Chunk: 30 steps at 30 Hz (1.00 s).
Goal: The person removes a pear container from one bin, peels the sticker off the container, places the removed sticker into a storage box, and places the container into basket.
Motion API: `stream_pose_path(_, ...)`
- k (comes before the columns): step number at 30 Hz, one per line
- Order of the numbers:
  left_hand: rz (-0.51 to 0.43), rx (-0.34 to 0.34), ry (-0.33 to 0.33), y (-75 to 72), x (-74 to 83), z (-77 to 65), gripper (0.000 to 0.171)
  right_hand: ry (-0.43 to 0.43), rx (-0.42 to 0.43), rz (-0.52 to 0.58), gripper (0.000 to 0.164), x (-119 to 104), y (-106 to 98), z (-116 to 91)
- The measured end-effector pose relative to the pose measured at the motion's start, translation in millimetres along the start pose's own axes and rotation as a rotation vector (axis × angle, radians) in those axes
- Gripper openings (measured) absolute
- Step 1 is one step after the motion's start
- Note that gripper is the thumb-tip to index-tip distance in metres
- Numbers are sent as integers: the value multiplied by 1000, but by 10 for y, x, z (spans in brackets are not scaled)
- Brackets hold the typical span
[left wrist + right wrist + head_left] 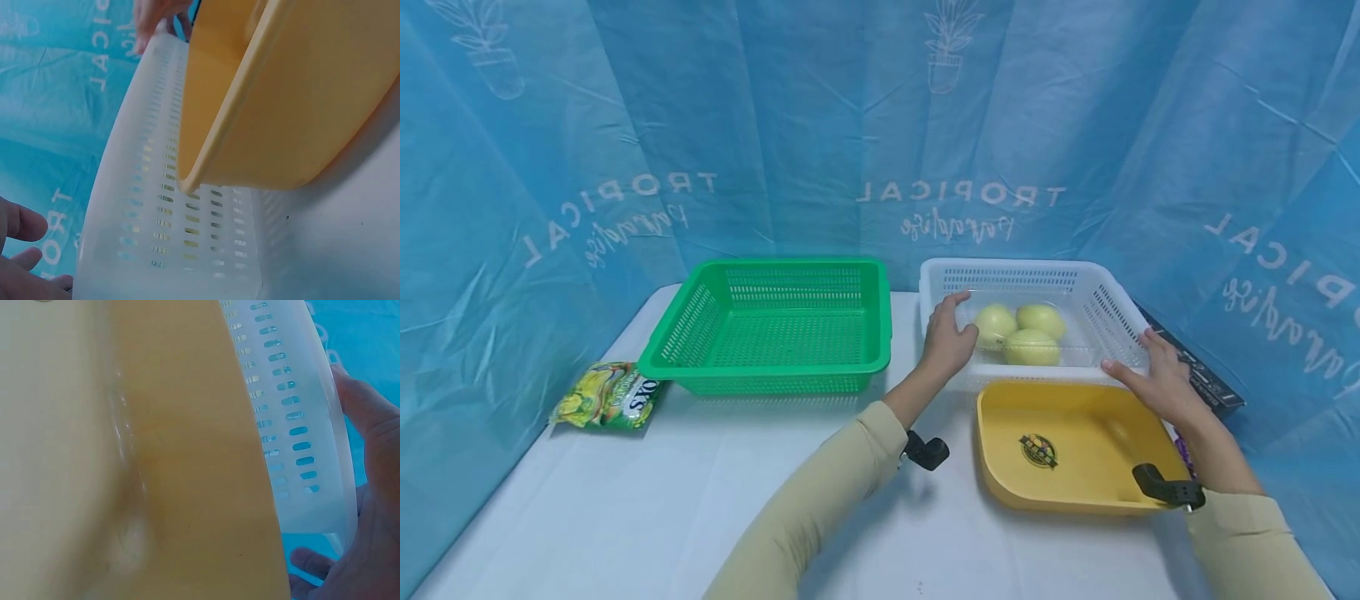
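Observation:
The white slotted basket (1018, 373) stands at the back right. Inside it, several pale yellow-green round fruits (1032, 347) lie together in clear plastic (1015, 297). My left hand (950, 337) is over the basket's left side, its thumb and fingers apart and nothing between them. In the left wrist view its fingertips (28, 225) show beside the basket's rim. At the front right corner, my right hand (1159, 379) rests with thumb and fingers spread. Its thumb (365, 409) is right at the rim in the right wrist view, other fingers outside the corner.
A yellow bin (1011, 492) stands in front of the white basket, below the right forearm. To the left are a green slotted basket (760, 370) and a snack bag (610, 396). A black box (1206, 379) lies right of the white basket. A blue printed curtain (805, 125) surrounds the table.

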<state>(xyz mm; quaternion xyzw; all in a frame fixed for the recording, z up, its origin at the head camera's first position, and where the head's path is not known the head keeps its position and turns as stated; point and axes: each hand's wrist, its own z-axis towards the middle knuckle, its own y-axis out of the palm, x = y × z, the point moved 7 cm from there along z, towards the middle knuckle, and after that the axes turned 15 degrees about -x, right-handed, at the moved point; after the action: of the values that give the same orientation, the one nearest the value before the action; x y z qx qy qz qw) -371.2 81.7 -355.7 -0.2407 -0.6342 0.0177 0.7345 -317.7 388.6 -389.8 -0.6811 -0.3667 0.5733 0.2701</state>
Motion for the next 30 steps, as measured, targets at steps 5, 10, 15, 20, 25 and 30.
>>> stream_pose_path(5, -30, -10, 25, -12, 12, -81, 55, 6, -5, 3, 98, 5, -18, -1)
stream_pose_path(10, -35, -30, 54, -35, 25, -169, 53, -12, -36, -10, 95, -27, -51, -46)
stream_pose_path(15, -60, -63, 70, -72, 45, -279, 53, -34, -29, -45, 94, -97, -109, -85)
stream_pose_path(20, -86, -87, 73, -95, 55, -375, 50, -29, 9, -64, 93, -191, -157, -155)
stream_pose_path(25, -83, -99, 66, -120, 46, -472, 49, -59, 68, -73, 88, -364, -176, -271)
stream_pose_path(30, -71, -105, 58, -182, 58, -589, 50, -111, 94, -55, 87, -617, -144, -392)
